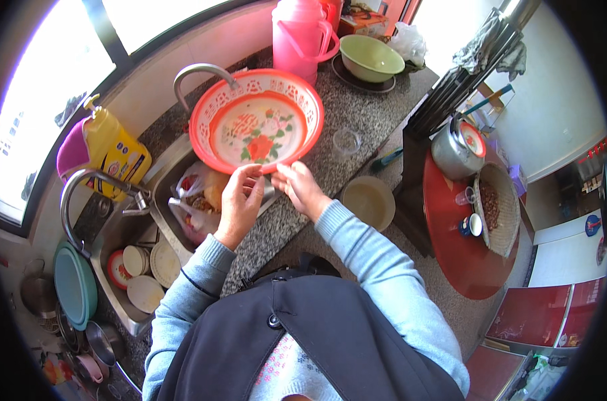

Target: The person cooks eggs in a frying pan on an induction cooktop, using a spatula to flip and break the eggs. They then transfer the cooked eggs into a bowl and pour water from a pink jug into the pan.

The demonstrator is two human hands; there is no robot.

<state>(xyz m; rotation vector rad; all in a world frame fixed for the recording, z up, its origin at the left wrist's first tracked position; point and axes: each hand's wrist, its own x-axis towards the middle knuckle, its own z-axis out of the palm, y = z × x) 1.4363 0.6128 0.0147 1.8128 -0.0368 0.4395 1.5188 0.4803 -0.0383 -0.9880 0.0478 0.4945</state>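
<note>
Both hands are raised at the front rim of a red-and-white enamel basin (263, 120) painted with flowers. My left hand (242, 203) has loosely bent fingers, the thumb apart, and nothing visible in it. Close beside it, my right hand (301, 188) is half open with its fingertips by the rim; whether they touch it is hard to tell. The basin rests across the counter and the sink's edge, under a curved faucet (203, 67). Below the basin, plastic bags of food scraps (198, 200) lie in the sink basin, partly hidden by my left hand.
Stacked bowls and plates (145, 293) sit in the nearer sink (133, 321). A yellow pump bottle (115, 150) stands by the window. On the granite counter (328, 140) are a pink thermos (298, 45), a green bowl (371, 56) and a clear cup (347, 141). A bucket (367, 203) stands below.
</note>
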